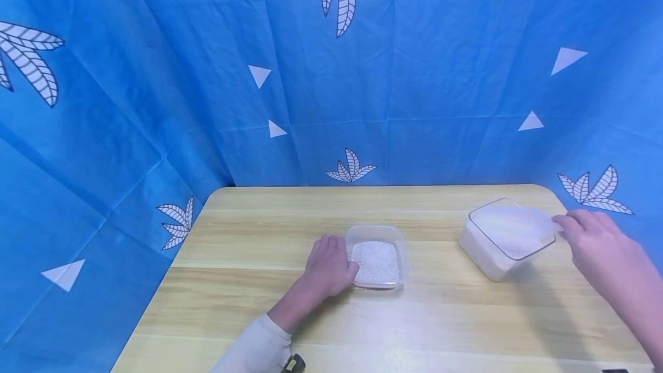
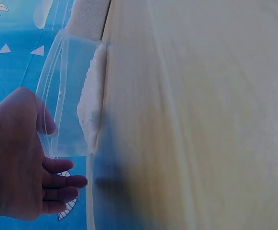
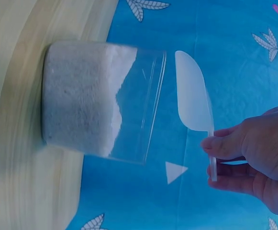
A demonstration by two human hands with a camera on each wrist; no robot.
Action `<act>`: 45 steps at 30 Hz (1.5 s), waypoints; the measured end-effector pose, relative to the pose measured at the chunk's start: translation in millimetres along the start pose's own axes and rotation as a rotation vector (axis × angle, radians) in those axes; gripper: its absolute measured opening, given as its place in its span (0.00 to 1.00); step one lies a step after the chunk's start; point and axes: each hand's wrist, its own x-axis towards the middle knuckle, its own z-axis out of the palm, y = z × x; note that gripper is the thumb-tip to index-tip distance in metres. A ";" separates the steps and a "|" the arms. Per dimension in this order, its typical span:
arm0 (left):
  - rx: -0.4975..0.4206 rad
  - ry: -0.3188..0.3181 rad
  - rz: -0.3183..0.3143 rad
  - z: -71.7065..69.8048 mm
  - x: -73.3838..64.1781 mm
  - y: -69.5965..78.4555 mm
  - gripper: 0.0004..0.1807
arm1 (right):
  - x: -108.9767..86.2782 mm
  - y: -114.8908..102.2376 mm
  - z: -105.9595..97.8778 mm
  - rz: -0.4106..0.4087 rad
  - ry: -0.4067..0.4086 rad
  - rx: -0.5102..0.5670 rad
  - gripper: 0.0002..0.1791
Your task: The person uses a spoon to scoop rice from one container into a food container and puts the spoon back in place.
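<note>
A small square clear plastic tub (image 1: 377, 232) with a layer of white, rice-like grains (image 1: 375, 262) stands mid-table. My left hand (image 1: 330, 266) holds its left near corner, thumb (image 2: 47, 120) over the rim and fingers outside along the wall. To the right is a taller clear box (image 1: 492, 266), well filled with the same kind of grains (image 3: 79, 96). Above its open top is a translucent white scoop (image 3: 192, 93); my right hand (image 1: 595, 243) pinches its handle (image 3: 213, 165) between thumb and fingers. Whether the scoop bears any grains I cannot tell.
Both containers stand on a light wooden table (image 1: 259, 217) with rounded far corners. Blue cloth (image 1: 440, 73) with white leaves and triangles hangs behind it and at the left. A small dark object (image 1: 294, 363) shows beside the left sleeve (image 1: 256, 347).
</note>
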 end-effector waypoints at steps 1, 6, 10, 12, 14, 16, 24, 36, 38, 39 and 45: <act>-0.002 0.000 0.001 0.0 -0.1 -0.1 0.21 | -0.2 2.1 0.5 -0.007 0.015 -0.005 0.17; -0.004 -0.001 0.003 -0.3 -0.8 0.2 0.21 | 1.1 10.6 -0.2 0.005 0.029 -0.027 0.17; -0.002 -0.004 -0.001 -0.6 -1.3 0.2 0.21 | 1.5 13.8 -2.1 0.028 0.015 -0.038 0.22; -0.002 -0.004 -0.003 -1.2 -1.9 0.1 0.21 | 2.0 14.2 -2.5 0.030 0.010 -0.047 0.24; -0.001 -0.003 -0.005 -1.4 -2.4 -0.1 0.21 | 2.9 14.1 -3.0 0.031 -0.008 -0.052 0.25; 0.000 -0.002 -0.007 -1.8 -3.0 0.0 0.21 | 4.2 14.1 -3.4 0.035 -0.039 -0.066 0.23; -0.010 0.004 -0.004 -1.2 -2.3 -0.1 0.20 | 9.0 17.8 -2.5 -0.050 -0.131 -0.164 0.20; -0.011 0.012 0.009 0.8 -0.7 -0.4 0.19 | 9.5 17.9 9.8 -0.068 -0.178 -0.163 0.20; -0.014 0.014 0.010 1.0 -0.8 -0.4 0.19 | 10.9 16.4 11.1 -0.062 -0.198 -0.151 0.20; -0.015 0.015 0.010 1.0 -0.8 -0.5 0.19 | 11.5 15.6 11.8 -0.061 -0.205 -0.147 0.21; -0.009 0.012 0.009 1.6 -0.4 -0.6 0.19 | 15.0 11.1 16.4 -0.056 -0.246 -0.142 0.23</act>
